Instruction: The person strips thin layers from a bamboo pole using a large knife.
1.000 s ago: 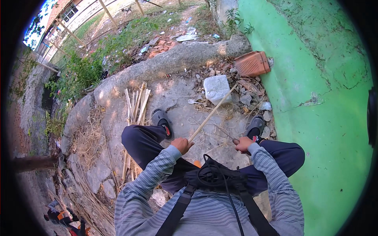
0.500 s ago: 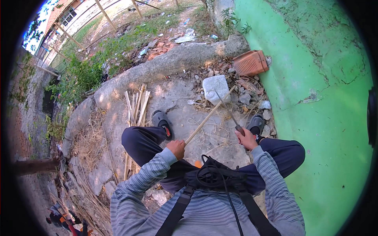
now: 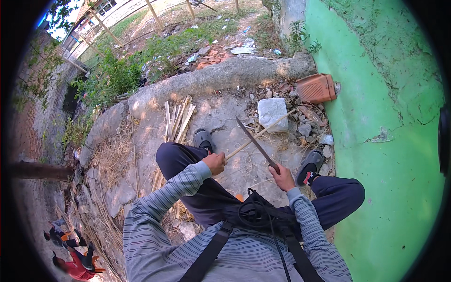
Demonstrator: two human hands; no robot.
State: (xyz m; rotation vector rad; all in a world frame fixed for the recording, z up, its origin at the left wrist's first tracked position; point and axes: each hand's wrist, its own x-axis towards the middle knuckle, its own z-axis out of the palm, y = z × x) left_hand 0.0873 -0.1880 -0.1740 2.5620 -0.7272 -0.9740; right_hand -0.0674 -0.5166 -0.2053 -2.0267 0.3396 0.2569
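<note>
Two people (image 3: 75, 256) are at the far lower left, well apart from the work. Toward the left of the concrete ground (image 3: 237, 171), near its far edge by a raised ridge (image 3: 211, 77), lies a bundle of pale split strips (image 3: 180, 120). Next comes the left shoe (image 3: 203, 139), then the left hand (image 3: 215, 163), its fingers closed around the near end of a thin pale stick (image 3: 238, 150). The stick slants toward the ground's far right corner, its far part passing in front of a white block (image 3: 272, 113); whether they touch cannot be told. A long knife (image 3: 252, 137) crosses the stick in view, its blade pointing away and leftward. The right hand (image 3: 283, 178) has its fingers wrapped around the knife's handle. Farther right, a reddish clay block (image 3: 316, 88) sits by the green wall (image 3: 376, 155) along the ground's right edge.
</note>
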